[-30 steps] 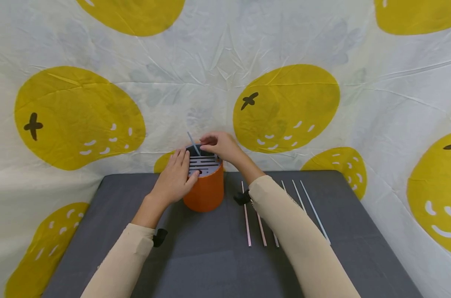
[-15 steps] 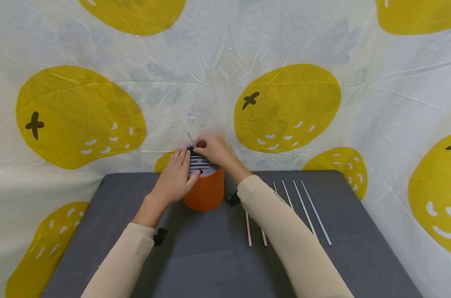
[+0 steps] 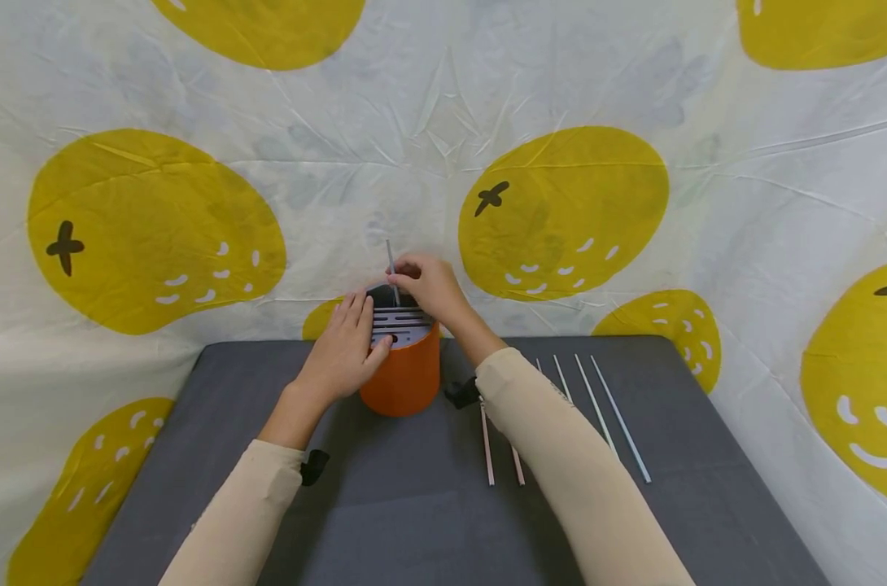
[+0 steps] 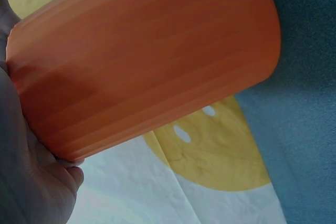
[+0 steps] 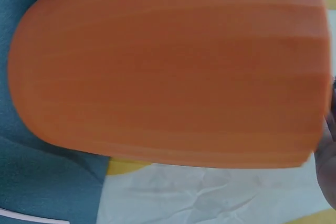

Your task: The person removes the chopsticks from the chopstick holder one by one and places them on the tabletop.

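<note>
An orange cylindrical holder (image 3: 403, 382) stands upright at the back of the table, with a grey slotted top (image 3: 408, 334) and a dark open section behind the slots. My left hand (image 3: 341, 346) rests along the left side of this top, fingers straight and thumb near the front rim. With thumb and fingertips, my right hand (image 3: 436, 286) pinches a thin blue-grey chopstick (image 3: 390, 254), held nearly upright over the dark section; its lower end is hidden there. Both wrist views show mostly the orange wall, with the left hand (image 4: 39, 166) and right hand (image 5: 326, 166) at the rim.
Several thin pale chopsticks, among them a blue one (image 3: 622, 419) and a pink one (image 3: 487, 448), lie on the dark grey table (image 3: 407, 521) right of the holder. My right forearm crosses over some of them. A fruit-print cloth (image 3: 370, 106) hangs close behind.
The chopstick leaned left and now stands nearly upright. My right hand moved in, took it between thumb and fingertips and raised it slightly. My left hand stayed put.
</note>
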{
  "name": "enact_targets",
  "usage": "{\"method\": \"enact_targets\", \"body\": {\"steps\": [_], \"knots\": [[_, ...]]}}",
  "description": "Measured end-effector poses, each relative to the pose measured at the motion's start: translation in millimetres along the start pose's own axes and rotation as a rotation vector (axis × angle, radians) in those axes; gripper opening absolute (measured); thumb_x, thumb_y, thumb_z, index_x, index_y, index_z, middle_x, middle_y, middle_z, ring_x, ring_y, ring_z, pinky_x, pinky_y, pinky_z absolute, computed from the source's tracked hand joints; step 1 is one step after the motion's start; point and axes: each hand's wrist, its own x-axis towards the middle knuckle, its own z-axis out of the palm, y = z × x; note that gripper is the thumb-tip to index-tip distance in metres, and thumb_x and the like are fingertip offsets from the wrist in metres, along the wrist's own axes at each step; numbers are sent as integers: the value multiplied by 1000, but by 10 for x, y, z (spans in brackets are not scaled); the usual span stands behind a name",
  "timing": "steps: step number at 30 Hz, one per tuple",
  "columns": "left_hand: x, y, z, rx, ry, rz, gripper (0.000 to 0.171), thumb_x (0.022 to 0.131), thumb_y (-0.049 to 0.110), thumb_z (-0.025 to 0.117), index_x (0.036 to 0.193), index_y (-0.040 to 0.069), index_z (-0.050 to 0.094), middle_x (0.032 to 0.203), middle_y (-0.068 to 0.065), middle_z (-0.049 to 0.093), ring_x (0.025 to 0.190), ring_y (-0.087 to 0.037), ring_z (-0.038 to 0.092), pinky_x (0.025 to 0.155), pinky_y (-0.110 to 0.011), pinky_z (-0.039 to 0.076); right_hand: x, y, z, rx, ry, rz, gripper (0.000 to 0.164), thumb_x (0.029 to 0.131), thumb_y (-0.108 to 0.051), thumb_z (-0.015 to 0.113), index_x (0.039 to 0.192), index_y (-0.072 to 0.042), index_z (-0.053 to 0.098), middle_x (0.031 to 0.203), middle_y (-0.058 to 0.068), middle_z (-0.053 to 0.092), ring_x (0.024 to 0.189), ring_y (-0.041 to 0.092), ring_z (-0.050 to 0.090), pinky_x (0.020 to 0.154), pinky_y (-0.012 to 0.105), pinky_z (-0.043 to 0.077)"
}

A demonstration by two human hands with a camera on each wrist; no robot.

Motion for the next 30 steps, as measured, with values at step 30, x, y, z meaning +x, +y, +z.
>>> {"method": "enact_targets", "body": {"steps": [30], "knots": [[27, 17, 0, -17, 7, 4, 78, 109, 48, 35, 163, -6, 15, 172, -25, 10, 160, -41, 7, 130, -55, 11, -86, -254, -1083, 626, 377, -171, 24, 95, -4, 73, 110, 14, 69, 94, 9, 74, 85, 20, 75, 80, 31, 64]]}}
